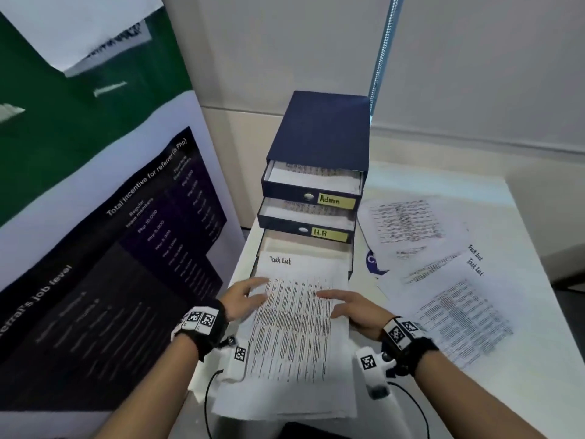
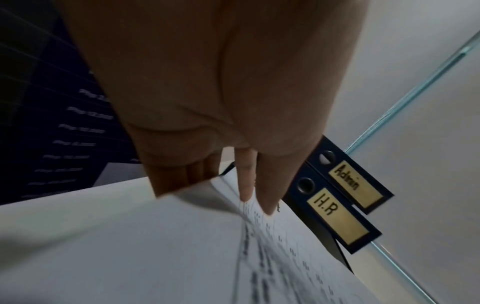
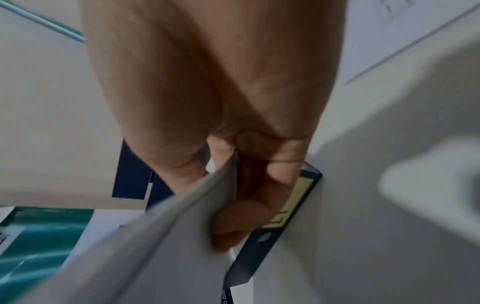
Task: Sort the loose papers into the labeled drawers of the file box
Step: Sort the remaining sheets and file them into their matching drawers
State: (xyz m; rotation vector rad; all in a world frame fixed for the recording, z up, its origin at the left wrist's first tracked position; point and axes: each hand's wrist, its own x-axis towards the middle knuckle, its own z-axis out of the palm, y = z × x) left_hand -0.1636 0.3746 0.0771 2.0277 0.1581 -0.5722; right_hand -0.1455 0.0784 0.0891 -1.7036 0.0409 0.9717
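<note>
Our Task List sheets (image 1: 294, 312) run 6 to 12 o'clock, heading end lying over the open bottom drawer (image 1: 304, 245) of the file box (image 1: 319, 128). Of our hands, the left hand (image 1: 243, 299) pinches their 9 o'clock edge, the right hand (image 1: 351, 308) the 3 o'clock edge. Light, limp, slippery, we judge: hold both long edges, kept taut.

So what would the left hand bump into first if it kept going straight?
Probably the front of the H.R drawer: the left hand, holding the Task List paper, points at it. Depth is unclear.
</note>
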